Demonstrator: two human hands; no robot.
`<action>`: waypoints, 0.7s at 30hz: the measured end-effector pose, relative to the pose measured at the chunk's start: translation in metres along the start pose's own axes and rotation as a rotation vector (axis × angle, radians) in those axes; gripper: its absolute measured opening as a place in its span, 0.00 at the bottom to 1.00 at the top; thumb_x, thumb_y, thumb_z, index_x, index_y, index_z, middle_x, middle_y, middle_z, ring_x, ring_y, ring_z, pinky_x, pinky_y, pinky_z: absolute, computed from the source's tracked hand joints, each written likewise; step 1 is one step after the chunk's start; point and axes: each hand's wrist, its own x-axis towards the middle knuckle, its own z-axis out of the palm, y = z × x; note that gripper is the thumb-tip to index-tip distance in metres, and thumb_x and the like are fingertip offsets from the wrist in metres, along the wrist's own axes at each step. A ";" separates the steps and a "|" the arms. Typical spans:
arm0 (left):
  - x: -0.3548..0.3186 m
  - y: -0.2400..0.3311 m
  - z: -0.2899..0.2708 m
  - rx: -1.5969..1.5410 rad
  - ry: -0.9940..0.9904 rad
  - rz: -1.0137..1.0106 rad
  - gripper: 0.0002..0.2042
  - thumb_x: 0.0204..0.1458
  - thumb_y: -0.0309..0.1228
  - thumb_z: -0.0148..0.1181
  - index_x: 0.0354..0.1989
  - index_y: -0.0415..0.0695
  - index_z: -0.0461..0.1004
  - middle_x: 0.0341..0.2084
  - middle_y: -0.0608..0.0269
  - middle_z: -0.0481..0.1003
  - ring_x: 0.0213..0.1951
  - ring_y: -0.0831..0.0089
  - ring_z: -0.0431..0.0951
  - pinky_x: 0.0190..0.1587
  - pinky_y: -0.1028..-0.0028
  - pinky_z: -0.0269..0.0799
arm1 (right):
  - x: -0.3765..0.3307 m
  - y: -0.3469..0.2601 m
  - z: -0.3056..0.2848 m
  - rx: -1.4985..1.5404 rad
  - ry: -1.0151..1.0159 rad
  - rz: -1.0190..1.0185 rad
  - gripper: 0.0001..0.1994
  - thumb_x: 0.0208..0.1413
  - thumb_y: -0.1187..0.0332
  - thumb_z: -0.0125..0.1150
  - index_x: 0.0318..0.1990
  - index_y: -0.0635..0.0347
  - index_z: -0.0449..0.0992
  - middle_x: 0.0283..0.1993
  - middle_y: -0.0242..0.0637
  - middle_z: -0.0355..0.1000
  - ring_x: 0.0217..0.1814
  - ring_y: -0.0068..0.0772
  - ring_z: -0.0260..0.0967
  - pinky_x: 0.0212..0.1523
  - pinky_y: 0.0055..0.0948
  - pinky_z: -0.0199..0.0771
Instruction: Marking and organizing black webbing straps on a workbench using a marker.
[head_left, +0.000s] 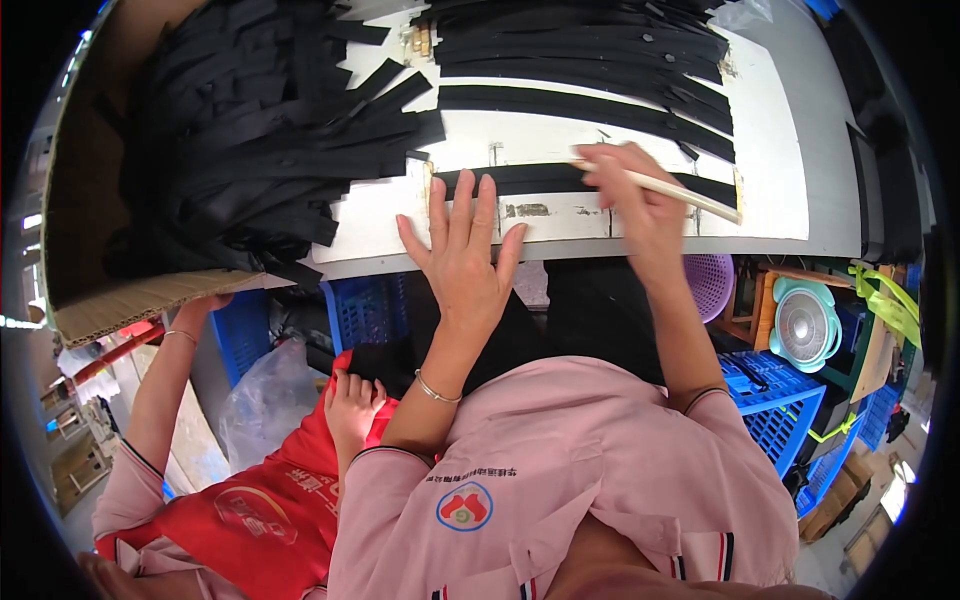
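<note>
Workshop — heaped black strips [230, 130], marked white board [770, 180], blue crates [785, 428]

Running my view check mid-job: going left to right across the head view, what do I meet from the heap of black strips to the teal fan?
Heap of black strips → left hand → right hand → purple basket → teal fan

Near side, pink shirt [620, 470]: one line of dark characters [513, 475] beside a round blue-rimmed logo [464, 507]. Near left, I see a co-worker's red apron [200, 540] with pale characters [322, 490] plus a pale-outlined emblem [255, 515]. Farther off, white board [770, 170]: dark smudgy marks [527, 210], unreadable.
</note>
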 end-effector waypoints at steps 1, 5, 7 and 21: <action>0.000 0.000 0.000 0.001 0.001 -0.003 0.30 0.59 0.45 0.66 0.67 0.46 0.72 0.69 0.58 0.68 0.74 0.51 0.57 0.72 0.35 0.31 | 0.007 0.001 0.017 -0.025 0.000 0.010 0.12 0.69 0.66 0.59 0.49 0.63 0.84 0.40 0.37 0.81 0.35 0.18 0.74 0.36 0.18 0.73; -0.001 0.001 0.001 -0.010 0.014 -0.004 0.31 0.58 0.45 0.67 0.68 0.45 0.71 0.68 0.58 0.69 0.75 0.52 0.57 0.72 0.36 0.30 | 0.024 0.013 0.059 -0.020 -0.081 0.064 0.10 0.68 0.68 0.60 0.45 0.66 0.83 0.35 0.32 0.80 0.34 0.16 0.73 0.32 0.16 0.70; -0.001 0.000 0.001 -0.028 0.020 -0.019 0.31 0.58 0.46 0.67 0.68 0.43 0.71 0.68 0.58 0.69 0.75 0.52 0.57 0.72 0.36 0.30 | 0.023 0.017 0.061 -0.087 -0.093 0.077 0.09 0.67 0.69 0.61 0.45 0.66 0.83 0.35 0.31 0.80 0.35 0.16 0.74 0.33 0.17 0.71; -0.001 0.001 0.002 -0.048 0.044 -0.040 0.33 0.54 0.44 0.69 0.68 0.45 0.72 0.67 0.61 0.71 0.73 0.55 0.61 0.73 0.40 0.32 | 0.020 0.024 0.062 -0.119 -0.103 -0.014 0.09 0.66 0.68 0.62 0.41 0.67 0.83 0.30 0.32 0.78 0.29 0.17 0.71 0.30 0.20 0.69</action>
